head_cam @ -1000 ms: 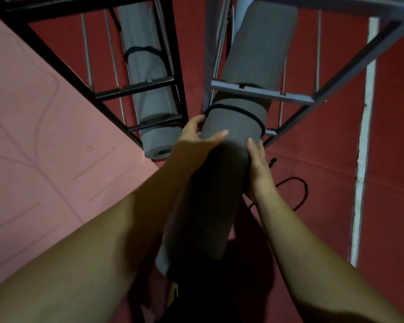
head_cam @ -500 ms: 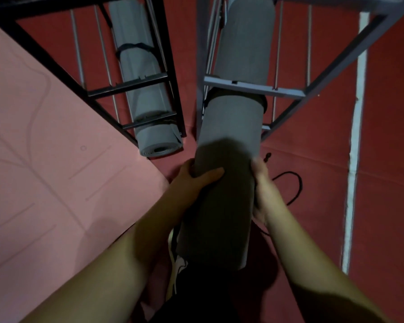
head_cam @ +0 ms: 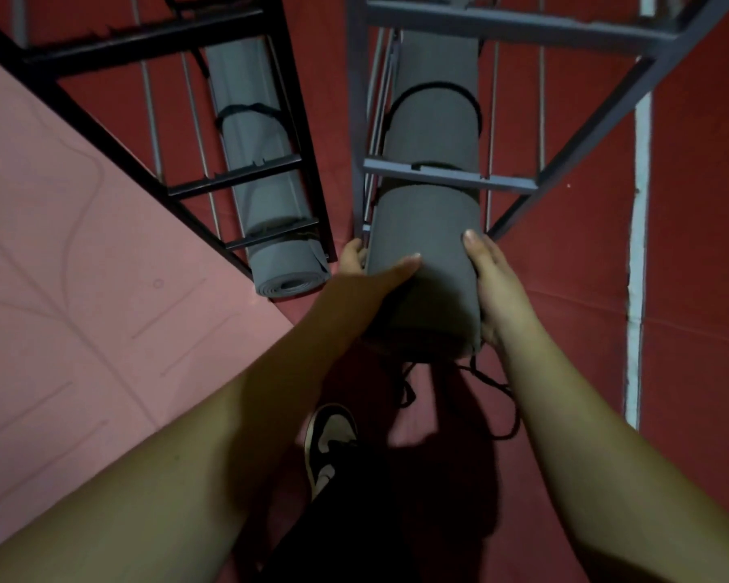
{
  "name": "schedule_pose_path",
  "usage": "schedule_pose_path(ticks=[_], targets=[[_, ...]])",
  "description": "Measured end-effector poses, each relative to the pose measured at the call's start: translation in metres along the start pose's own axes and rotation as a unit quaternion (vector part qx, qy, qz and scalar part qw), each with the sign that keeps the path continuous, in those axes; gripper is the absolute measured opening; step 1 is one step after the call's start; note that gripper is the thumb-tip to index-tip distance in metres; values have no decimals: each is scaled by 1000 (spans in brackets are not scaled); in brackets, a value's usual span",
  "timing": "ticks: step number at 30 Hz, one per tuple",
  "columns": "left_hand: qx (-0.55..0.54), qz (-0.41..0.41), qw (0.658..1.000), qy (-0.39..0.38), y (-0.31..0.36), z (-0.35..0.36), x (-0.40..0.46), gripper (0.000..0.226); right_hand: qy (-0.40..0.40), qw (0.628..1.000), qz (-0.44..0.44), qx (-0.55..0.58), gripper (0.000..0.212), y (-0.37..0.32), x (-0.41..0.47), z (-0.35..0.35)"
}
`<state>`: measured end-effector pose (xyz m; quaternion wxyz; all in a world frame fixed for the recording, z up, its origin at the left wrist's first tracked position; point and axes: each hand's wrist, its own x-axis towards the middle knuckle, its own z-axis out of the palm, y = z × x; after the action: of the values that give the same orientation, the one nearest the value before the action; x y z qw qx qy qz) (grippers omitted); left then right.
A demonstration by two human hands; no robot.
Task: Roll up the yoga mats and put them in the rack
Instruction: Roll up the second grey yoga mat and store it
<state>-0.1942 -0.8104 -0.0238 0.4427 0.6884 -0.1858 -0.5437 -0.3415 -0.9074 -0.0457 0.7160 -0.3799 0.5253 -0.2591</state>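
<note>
A rolled grey yoga mat (head_cam: 428, 229) with a black strap round it lies most of the way inside the grey metal rack (head_cam: 447, 178), under its crossbar. My left hand (head_cam: 371, 273) grips the mat's near end from the left, thumb across the top. On the right side, my right hand (head_cam: 495, 284) holds the same end, fingers along the roll. A second rolled grey mat (head_cam: 266, 204) rests in the black rack (head_cam: 245, 183) to the left. An unrolled pink mat (head_cam: 81, 267) is spread on the floor at left.
The floor is red carpet with a white line (head_cam: 636, 246) running down the right side. A loose black cord (head_cam: 501, 397) trails on the floor below the held mat. My shoe (head_cam: 329, 439) and dark trouser leg stand beneath my arms.
The held mat has slid further into the grey rack, its strap now past the crossbar. Both hands have shifted back to its near end.
</note>
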Motion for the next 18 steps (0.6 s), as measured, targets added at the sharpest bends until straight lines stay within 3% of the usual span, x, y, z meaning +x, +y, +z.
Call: schedule_pose_path(ticks=[3,5,7,10,13,16,18], targets=[[-2,-32,999,-22,-14,0,-2,78,-7,1000,16,2,38,3,-2,0],[-11,-60,998,-24,-25,-1,-6,94,-11,999,44,8,44,12,-18,-1],[-45,-105,993,-21,-34,-1,-8,114,-34,996,72,-36,68,24,-40,-4],[-68,-97,993,-20,-38,3,-13,112,-55,997,42,-34,57,34,-58,-5],[-29,-45,999,-6,-33,9,-10,84,-40,999,11,17,44,31,-53,-1],[-16,-19,1000,13,-18,11,3,48,-21,1000,3,22,49,22,-34,4],[-13,-10,999,30,-4,12,15,37,-8,1000,1,26,42,15,-20,7]])
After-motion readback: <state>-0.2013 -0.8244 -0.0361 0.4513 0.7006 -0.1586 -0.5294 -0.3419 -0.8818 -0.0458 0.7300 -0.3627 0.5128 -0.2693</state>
